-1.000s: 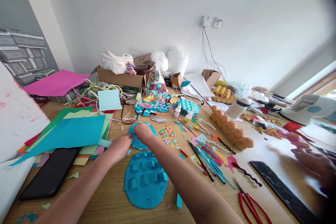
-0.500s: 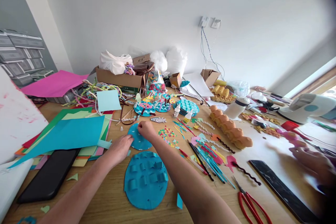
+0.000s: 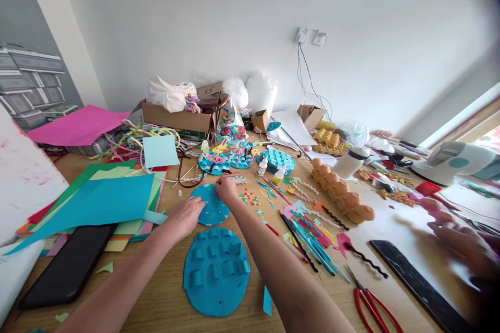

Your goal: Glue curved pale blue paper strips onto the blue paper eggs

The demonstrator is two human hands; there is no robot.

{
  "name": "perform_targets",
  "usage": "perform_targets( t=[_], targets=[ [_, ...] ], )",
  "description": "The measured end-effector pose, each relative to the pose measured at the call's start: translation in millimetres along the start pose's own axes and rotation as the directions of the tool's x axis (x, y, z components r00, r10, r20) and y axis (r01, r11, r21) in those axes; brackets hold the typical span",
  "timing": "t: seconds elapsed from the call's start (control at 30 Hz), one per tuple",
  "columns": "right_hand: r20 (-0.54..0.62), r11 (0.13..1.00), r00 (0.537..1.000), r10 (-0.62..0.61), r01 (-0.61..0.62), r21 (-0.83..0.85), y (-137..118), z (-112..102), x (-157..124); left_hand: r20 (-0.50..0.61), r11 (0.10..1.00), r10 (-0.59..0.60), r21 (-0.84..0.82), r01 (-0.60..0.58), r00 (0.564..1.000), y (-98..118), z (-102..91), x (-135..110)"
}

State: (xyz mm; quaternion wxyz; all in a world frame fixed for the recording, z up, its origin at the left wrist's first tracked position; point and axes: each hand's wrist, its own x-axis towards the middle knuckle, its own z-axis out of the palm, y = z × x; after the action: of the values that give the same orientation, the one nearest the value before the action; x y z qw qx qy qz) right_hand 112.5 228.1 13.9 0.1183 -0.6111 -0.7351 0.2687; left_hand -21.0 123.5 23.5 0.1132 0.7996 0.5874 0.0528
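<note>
A blue paper disc dotted with small pale pieces lies flat on the table. My left hand is at its left edge, fingers bent and closed against the rim. Over the disc's upper right edge, my right hand has its fingers pinched together; whatever is between them is hidden. Nearer to me lies a larger blue disc with raised curled paper strips. Coloured confetti is scattered just right of my right hand. Two small glue bottles stand beyond it.
Coloured paper sheets and a black phone lie left. Right are brushes, an orange egg carton, red-handled pliers and a white bottle. Another person's hand is at far right. Decorated discs sit behind.
My right hand has shifted slightly right along the dotted disc's upper edge. The left hand has stayed by the left rim, and the disc has moved slightly right.
</note>
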Motion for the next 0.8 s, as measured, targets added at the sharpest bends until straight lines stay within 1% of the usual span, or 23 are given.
perform_targets(
  t=[0.13,0.3,0.47,0.53,0.6,0.73,0.8],
  targets=[
    [-0.002,0.999,0.999,0.036,-0.036,0.029,8.2,-5.6,-3.0,-0.045,1.0,-0.003,-0.015,0.002,0.999,-4.1,5.3,22.2],
    [0.062,0.993,0.995,0.079,-0.084,0.082,22.0,-9.0,-7.8,-0.113,0.997,-0.083,-0.009,0.083,0.99,-9.4,5.6,51.8],
    [0.123,0.993,0.988,0.091,-0.099,0.065,28.2,-8.5,-13.5,-0.097,0.992,-0.126,0.01,0.127,0.987,-7.9,4.9,72.2],
    [0.112,0.995,0.99,0.088,-0.091,0.027,28.8,-10.2,-14.4,-0.084,0.991,-0.133,0.023,0.135,0.988,-6.9,5.0,75.8],
    [0.077,0.996,0.994,0.082,-0.08,-0.026,28.4,-12.4,-13.5,-0.074,0.99,-0.135,0.036,0.138,0.988,-6.3,5.6,76.3],
    [-0.02,0.986,0.999,0.048,-0.05,-0.156,24.2,-13.0,-6.7,-0.09,0.991,-0.117,0.049,0.122,0.989,-6.3,8.9,70.0],
    [-0.049,0.975,0.999,0.02,-0.031,-0.22,20.6,-10.9,-3.0,-0.099,0.993,-0.1,0.048,0.105,0.99,-6.7,10.9,66.0]
  ],
)
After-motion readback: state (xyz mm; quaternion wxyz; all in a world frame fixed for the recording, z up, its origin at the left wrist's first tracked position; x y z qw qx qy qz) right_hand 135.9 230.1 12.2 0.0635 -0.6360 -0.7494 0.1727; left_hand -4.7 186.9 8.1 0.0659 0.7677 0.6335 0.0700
